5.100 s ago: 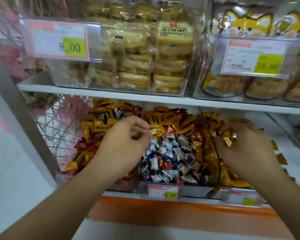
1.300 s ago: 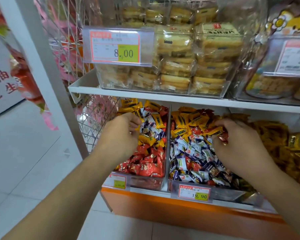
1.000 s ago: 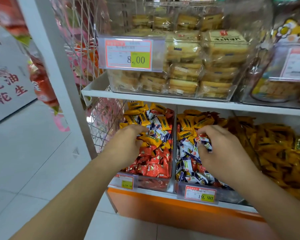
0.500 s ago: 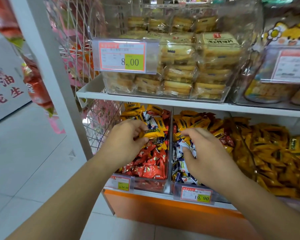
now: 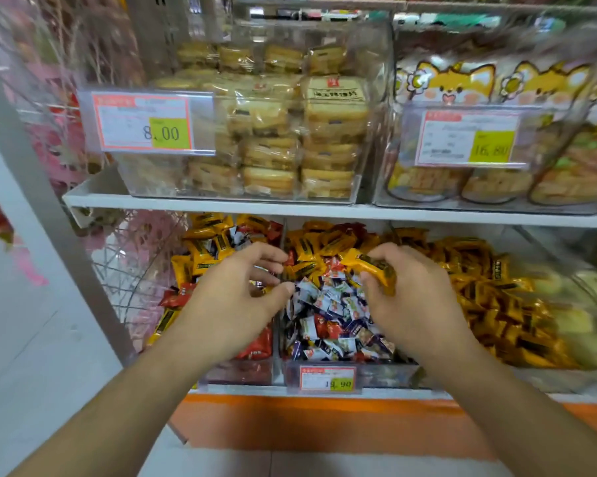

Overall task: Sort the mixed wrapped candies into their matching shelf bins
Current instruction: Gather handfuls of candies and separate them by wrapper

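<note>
The left hand (image 5: 236, 297) is hovering over the divider between the left bin (image 5: 235, 371) and the middle bin (image 5: 376, 373) on the lower shelf (image 5: 324, 392); its fingers are lying loosely curled with thumb and forefinger a little apart, and its grip is holding nothing that shows. The right hand (image 5: 414, 297) is reaching over the middle bin; its grip is closing round a yellow wrapped candy (image 5: 372, 265), the fingers curling over the far end while the near end is sticking out toward the left.

The middle bin is carrying a heap of blue-and-white candies (image 5: 331, 315) at the front, with red pieces scattered among them and more yellow candies (image 5: 317, 244) piled at the back; a price tag (image 5: 327, 377) is sitting on its front wall. The left bin is showing yellow and red candies (image 5: 255, 349) mixed together, partly hidden under the left hand. The right bin (image 5: 531, 373) is lying full of yellow wrappers, somewhat blurred.

On the upper shelf (image 5: 221, 203) a clear box of packaged cakes (image 5: 266, 139) is standing beside bags printed with a cartoon fox (image 5: 451, 84).
</note>
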`<state>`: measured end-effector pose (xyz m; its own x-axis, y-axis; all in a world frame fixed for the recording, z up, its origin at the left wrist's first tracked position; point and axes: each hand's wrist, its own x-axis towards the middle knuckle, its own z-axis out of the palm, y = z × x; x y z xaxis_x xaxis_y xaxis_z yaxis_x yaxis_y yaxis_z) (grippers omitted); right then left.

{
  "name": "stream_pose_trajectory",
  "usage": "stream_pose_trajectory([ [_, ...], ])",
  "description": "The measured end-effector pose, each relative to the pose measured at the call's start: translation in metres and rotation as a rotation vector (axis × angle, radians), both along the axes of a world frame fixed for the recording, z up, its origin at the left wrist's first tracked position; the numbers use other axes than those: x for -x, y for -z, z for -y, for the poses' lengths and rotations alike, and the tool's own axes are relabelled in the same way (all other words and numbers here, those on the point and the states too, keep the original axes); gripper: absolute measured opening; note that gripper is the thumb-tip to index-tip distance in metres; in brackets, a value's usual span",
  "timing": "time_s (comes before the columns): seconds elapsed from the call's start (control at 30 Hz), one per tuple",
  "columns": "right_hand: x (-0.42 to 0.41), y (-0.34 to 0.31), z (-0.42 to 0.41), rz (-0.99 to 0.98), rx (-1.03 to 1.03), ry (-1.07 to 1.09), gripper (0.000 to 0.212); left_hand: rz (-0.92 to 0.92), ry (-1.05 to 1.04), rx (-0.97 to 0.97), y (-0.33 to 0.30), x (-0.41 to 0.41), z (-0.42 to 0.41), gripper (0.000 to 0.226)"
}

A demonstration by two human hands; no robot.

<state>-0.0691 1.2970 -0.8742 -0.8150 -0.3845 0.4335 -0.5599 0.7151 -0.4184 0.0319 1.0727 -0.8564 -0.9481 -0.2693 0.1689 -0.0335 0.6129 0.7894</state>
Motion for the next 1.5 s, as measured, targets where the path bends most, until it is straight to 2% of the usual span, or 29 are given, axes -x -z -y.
stream_pose_trajectory([
  [0.1, 0.026, -0.001, -0.030, -0.008, -0.011, 0.263, 0.037, -0.003, -0.026, 0.067, 0.002, 0.004, 0.000, 0.022],
  [0.2, 0.037, -0.002, -0.044, 0.073, -0.130, 0.364, 0.050, -0.004, -0.052, 0.119, 0.006, 0.006, 0.003, 0.020],
  [0.27, 0.035, -0.003, -0.041, 0.111, -0.128, 0.310, 0.049, 0.005, -0.084, 0.155, 0.009, 0.008, 0.010, 0.020],
  [0.43, 0.021, -0.002, -0.021, 0.099, -0.083, 0.106, 0.033, 0.012, -0.206, 0.303, 0.014, 0.004, 0.050, 0.023],
  [0.67, 0.005, 0.002, 0.001, 0.161, -0.107, -0.064, 0.028, 0.259, -0.186, 0.453, 0.030, -0.004, 0.073, 0.026],
  [0.8, 0.002, 0.005, 0.008, 0.160, -0.119, -0.096, 0.028, 0.350, -0.155, 0.501, 0.038, 0.002, 0.081, 0.038],
  [1.13, -0.003, 0.007, 0.022, 0.143, -0.108, -0.152, 0.025, 0.274, -0.206, 0.464, 0.034, 0.007, 0.088, 0.028],
  [1.23, -0.005, 0.006, 0.026, 0.145, -0.099, -0.170, 0.030, 0.166, -0.241, 0.441, 0.011, 0.002, 0.082, 0.026],
  [1.33, -0.012, 0.001, 0.029, 0.145, -0.084, -0.250, 0.046, 0.018, -0.162, 0.195, -0.006, -0.005, 0.055, 0.024],
  [1.4, -0.018, -0.003, 0.029, 0.148, -0.055, -0.332, 0.058, 0.012, -0.039, 0.025, -0.008, -0.006, 0.029, 0.027],
  [1.5, -0.023, -0.005, 0.024, 0.101, -0.071, -0.415, 0.050, 0.037, 0.067, -0.077, -0.003, 0.001, -0.003, 0.035],
])
